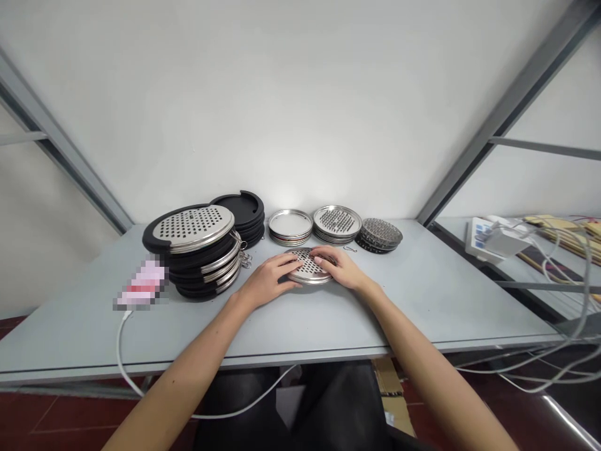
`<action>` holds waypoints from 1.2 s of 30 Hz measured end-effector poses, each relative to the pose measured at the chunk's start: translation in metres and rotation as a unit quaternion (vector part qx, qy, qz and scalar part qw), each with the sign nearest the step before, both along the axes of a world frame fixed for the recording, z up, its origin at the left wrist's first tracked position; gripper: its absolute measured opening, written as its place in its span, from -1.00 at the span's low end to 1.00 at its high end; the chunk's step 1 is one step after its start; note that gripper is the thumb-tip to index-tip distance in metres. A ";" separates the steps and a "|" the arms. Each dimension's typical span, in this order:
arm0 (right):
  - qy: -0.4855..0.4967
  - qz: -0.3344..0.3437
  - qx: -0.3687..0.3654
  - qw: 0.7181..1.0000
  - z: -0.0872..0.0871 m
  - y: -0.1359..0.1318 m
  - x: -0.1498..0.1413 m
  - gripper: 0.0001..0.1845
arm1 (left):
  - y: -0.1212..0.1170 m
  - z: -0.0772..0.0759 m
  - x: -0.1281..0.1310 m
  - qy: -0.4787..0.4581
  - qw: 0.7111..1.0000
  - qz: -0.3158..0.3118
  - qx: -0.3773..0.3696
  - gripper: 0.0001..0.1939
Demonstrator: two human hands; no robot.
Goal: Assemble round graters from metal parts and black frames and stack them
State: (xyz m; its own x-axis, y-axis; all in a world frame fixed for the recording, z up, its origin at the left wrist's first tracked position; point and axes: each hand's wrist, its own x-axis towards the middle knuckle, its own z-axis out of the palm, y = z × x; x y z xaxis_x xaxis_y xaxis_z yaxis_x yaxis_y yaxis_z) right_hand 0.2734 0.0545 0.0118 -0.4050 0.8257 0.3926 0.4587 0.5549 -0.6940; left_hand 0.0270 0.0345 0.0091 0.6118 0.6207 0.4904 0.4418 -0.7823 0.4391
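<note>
A round perforated steel disc (307, 268) lies flat on the grey table (422, 300) in front of me. My left hand (270, 279) grips its left edge, fingers curled over the rim. My right hand (339, 266) presses on its right side, fingers bent across the top. Behind the disc stand three low stacks: plain steel rings (290, 226), perforated steel discs (337, 223) and darker perforated discs (380, 234).
A tall stack of black-rimmed lids with steel grater tops (200, 254) stands at the left, black rims (241, 210) behind it. A blurred pink object (143, 287) with a white cable (123, 357) lies near the left front. A side table at right holds a white device (488, 240) and cables.
</note>
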 end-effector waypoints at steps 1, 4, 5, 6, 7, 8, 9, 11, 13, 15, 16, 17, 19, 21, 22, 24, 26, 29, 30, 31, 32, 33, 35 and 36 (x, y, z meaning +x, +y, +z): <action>0.005 0.008 -0.003 1.000 0.000 -0.001 0.000 -0.58 | 0.000 -0.001 0.000 -0.001 1.000 0.003 -0.004 -0.48; 0.019 0.041 -0.008 0.999 0.000 -0.002 0.002 -0.49 | 0.001 -0.001 -0.001 -0.009 1.000 0.009 -0.016 -0.47; 0.022 0.053 -0.005 0.998 0.000 -0.002 0.003 -0.43 | 0.002 -0.001 -0.001 -0.011 1.000 0.010 -0.018 -0.48; 0.024 0.064 -0.001 0.998 -0.001 -0.002 0.004 -0.37 | 0.002 -0.001 -0.002 -0.012 1.000 0.010 -0.020 -0.48; 0.026 0.071 0.003 0.997 -0.002 -0.001 0.005 -0.32 | 0.002 -0.001 -0.002 -0.012 1.000 0.009 -0.021 -0.48; 0.027 0.073 0.005 0.997 -0.003 0.000 0.006 -0.28 | 0.002 -0.001 -0.002 -0.012 1.000 0.009 -0.022 -0.48; 0.027 0.071 0.006 0.997 -0.004 0.000 0.007 -0.27 | 0.002 -0.002 -0.002 -0.012 1.000 0.007 -0.022 -0.47; 0.023 0.063 0.005 0.998 -0.006 0.002 0.009 -0.24 | 0.002 -0.002 -0.002 -0.012 1.000 0.003 -0.021 -0.46; 0.019 0.054 0.007 0.998 -0.007 0.003 0.011 -0.18 | 0.003 -0.004 -0.002 -0.014 1.000 0.001 -0.019 -0.45; 0.019 0.047 0.009 0.999 -0.008 0.004 0.012 -0.13 | 0.003 -0.005 -0.001 -0.019 1.000 -0.001 -0.016 -0.44; 0.020 0.044 0.010 0.999 -0.008 0.004 0.013 -0.12 | 0.003 -0.005 -0.001 -0.023 1.000 -0.002 -0.014 -0.45; 0.019 0.041 0.010 0.999 -0.008 0.004 0.014 -0.12 | 0.004 -0.006 -0.001 -0.028 1.000 -0.003 -0.011 -0.45; 0.017 0.038 0.008 0.999 -0.008 0.003 0.015 -0.12 | 0.004 -0.007 0.000 -0.033 0.999 -0.007 -0.005 -0.45; 0.013 0.038 0.005 0.999 -0.007 0.002 0.015 -0.12 | 0.004 -0.007 0.000 -0.033 0.999 -0.009 -0.003 -0.45; 0.012 0.040 0.004 0.999 -0.006 0.001 0.015 -0.13 | 0.004 -0.006 0.000 -0.031 0.999 -0.008 -0.004 -0.45; 0.011 0.043 0.007 0.999 -0.004 0.000 0.015 -0.12 | 0.003 -0.005 0.000 -0.029 1.000 -0.004 -0.009 -0.46; 0.005 0.042 0.015 0.999 -0.002 -0.001 0.014 -0.12 | 0.002 -0.003 0.001 -0.028 1.000 -0.001 -0.014 -0.48; -0.014 0.031 0.031 0.999 0.000 -0.002 0.014 -0.18 | 0.000 -0.001 0.002 -0.034 0.999 0.005 -0.016 -0.49; -0.021 0.030 0.037 0.999 0.001 -0.003 0.013 -0.22 | 0.000 0.000 0.002 -0.035 0.999 0.006 -0.017 -0.49; -0.027 0.030 0.043 0.998 0.001 -0.003 0.013 -0.26 | -0.001 0.000 0.002 -0.037 0.999 0.007 -0.018 -0.49; -0.032 0.032 0.050 0.998 0.002 -0.004 0.013 -0.29 | -0.001 0.000 0.002 -0.039 0.999 0.007 -0.019 -0.48; -0.035 0.035 0.057 0.997 0.003 -0.004 0.013 -0.31 | -0.001 0.000 0.003 -0.041 0.999 0.006 -0.019 -0.49; -0.040 0.038 0.068 0.996 0.004 -0.005 0.012 -0.33 | 0.000 0.000 0.003 -0.045 0.999 0.004 -0.022 -0.49; -0.044 0.039 0.072 0.996 0.004 -0.005 0.012 -0.33 | 0.000 -0.001 0.003 -0.046 0.999 0.005 -0.023 -0.50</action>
State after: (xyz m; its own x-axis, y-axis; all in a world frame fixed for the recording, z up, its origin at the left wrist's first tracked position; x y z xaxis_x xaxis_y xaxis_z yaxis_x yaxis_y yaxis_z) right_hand 0.2852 0.0495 0.0157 -0.5039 0.7278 0.4651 0.4648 0.6823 -0.5643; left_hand 0.0298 0.0344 0.0084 0.5588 0.6500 0.5151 0.4056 -0.7559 0.5138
